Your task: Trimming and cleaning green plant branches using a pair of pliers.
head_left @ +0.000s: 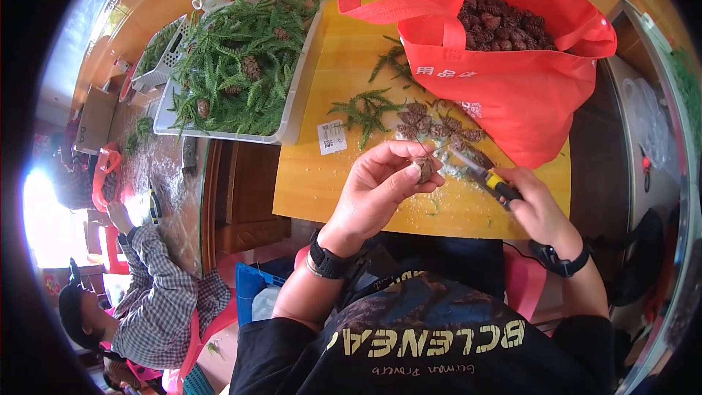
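Note:
My left hand (391, 179) pinches a small brown pine cone (424, 168) between thumb and fingers over the near part of the yellow table; a thin dark strand stands up from it. Closed round the yellow-and-black handles of a pair of pliers (500, 185) is my right hand (537, 208), just to the right. The pliers' metal end points up and left, apart from the held cone. Beyond my hands lie several loose pine cones (442, 130) among pale crumbs. Green artificial sprigs (365, 111) and a white printed label (332, 137) rest left of them.
A red bag (504, 88) full of pine cones (501, 25) stands at the back right. At the back left, a white tub (292, 113) holds green branches (241, 66). Another person in a checked shirt (157, 307) sits at a separate table on the left.

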`<state>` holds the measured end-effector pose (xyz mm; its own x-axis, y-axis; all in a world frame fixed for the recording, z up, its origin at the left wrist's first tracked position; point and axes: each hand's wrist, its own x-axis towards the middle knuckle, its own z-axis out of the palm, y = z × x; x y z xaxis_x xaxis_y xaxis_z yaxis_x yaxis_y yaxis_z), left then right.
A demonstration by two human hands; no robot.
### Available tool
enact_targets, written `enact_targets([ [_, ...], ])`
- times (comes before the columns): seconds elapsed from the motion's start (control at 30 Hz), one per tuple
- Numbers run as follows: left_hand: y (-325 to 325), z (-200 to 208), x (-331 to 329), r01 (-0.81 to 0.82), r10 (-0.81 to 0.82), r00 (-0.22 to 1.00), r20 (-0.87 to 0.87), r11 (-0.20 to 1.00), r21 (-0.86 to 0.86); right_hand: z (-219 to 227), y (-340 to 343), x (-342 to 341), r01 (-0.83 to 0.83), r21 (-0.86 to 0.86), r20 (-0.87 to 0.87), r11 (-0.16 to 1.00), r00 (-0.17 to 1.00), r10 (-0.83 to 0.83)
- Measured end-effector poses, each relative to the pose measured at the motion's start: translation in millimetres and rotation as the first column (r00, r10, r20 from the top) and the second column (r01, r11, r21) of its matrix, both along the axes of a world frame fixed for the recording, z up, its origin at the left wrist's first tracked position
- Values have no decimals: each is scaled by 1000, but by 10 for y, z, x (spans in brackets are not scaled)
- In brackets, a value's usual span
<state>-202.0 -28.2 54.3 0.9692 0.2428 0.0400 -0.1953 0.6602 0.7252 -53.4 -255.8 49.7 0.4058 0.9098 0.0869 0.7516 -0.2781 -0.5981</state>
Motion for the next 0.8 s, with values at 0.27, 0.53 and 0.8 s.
enact_targets([
  [0.27,-76,-28,58,88,-90,995,36,995,49,513,482,-242,226,387,-727,894,671,145],
  [0.53,-125,26,83,99,-101,995,21,993,69,488,749,-263,212,499,-686,840,689,234],
  [0.8,-121,-13,96,69,-70,996,58,997,18,451,828,-297,141,540,-563,830,793,232],
])
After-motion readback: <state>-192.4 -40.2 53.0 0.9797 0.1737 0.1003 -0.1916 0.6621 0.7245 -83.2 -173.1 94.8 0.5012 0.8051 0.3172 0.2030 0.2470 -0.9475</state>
